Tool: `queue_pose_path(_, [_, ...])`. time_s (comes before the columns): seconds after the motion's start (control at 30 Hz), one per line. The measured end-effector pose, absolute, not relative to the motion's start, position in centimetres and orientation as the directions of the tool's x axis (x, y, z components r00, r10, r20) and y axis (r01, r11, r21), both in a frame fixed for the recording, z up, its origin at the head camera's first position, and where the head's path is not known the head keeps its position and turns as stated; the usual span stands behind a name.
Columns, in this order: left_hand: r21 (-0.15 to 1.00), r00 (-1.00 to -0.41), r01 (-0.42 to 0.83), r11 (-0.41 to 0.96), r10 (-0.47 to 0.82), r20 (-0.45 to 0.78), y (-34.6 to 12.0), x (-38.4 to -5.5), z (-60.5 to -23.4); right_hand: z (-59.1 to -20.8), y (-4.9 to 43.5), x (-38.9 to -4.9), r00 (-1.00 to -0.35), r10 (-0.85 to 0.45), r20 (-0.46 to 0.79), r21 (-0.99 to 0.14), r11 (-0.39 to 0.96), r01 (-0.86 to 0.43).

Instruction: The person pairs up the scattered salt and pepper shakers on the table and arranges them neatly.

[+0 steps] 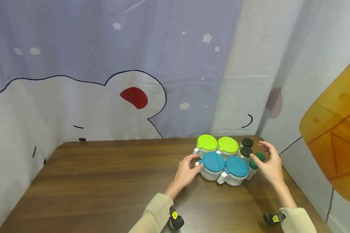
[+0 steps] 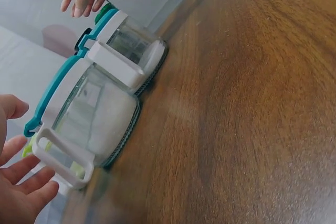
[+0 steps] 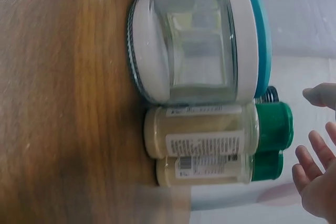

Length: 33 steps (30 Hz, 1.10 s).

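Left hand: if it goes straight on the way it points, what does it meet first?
Most likely the white handle of the left blue-lidded jar, right by the left hand; depth is unclear, so contact may already exist.

Soft light's filling head view, w/ faint shadows falling on tabletop (image 1: pixel 90 184); wrist pics are looking dimmer, hazier; tabletop's catching glare in L wrist, bottle label (image 3: pixel 205 144) print's blurring in R.

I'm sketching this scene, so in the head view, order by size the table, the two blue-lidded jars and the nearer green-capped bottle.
1. Table
2. Left blue-lidded jar and right blue-lidded jar: too alike to rank
3. Nearer green-capped bottle, partly hidden
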<state>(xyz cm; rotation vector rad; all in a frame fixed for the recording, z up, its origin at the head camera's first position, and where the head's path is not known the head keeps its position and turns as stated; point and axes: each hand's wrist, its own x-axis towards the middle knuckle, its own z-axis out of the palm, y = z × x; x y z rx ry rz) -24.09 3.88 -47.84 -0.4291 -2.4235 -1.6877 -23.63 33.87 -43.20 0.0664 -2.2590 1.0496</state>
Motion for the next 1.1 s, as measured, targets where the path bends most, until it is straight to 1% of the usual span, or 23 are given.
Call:
queue_pose_path(0.2, [0.892, -0.946, 0.322, 0.317, 0.133, 0.294, 4.1, -24.1, -48.0, -43.2, 34.7, -23.3, -0.809, 0.232, 0.54, -0.686, 0.678, -0.263])
queue_pose_path(0.37, [0.902, -0.948, 0.316, 0.294, 0.148, 0.283, 4.3, -24.2, -48.2, -43.2, 35.1, -22.8, -0.826, 0.209, 0.523, -0.671, 0.699, -0.249])
queue_pose_path(0.53, [0.901, -0.949, 0.311, 0.303, 0.157, 0.275, 4.3, -24.1, -48.5, -43.6, 35.6, -22.6, -0.836, 0.178, 0.52, -0.657, 0.708, -0.258])
queue_pose_path(0.7, [0.906, -0.952, 0.298, 0.302, 0.162, 0.26, 4.4, -24.1, -48.8, -44.2, 36.0, -22.5, -0.842, 0.173, 0.511, -0.66, 0.707, -0.255])
queue_pose_path(0.87, [0.914, -0.958, 0.278, 0.295, 0.155, 0.241, 4.4, -23.9, -49.0, -44.5, 36.1, -22.2, -0.853, 0.181, 0.49, -0.681, 0.69, -0.245])
queue_pose_path(1.1, [0.917, -0.952, 0.301, 0.26, 0.141, 0.273, 4.4, -24.1, -49.3, -44.6, 36.2, -21.9, -0.865, 0.176, 0.47, -0.705, 0.665, -0.248])
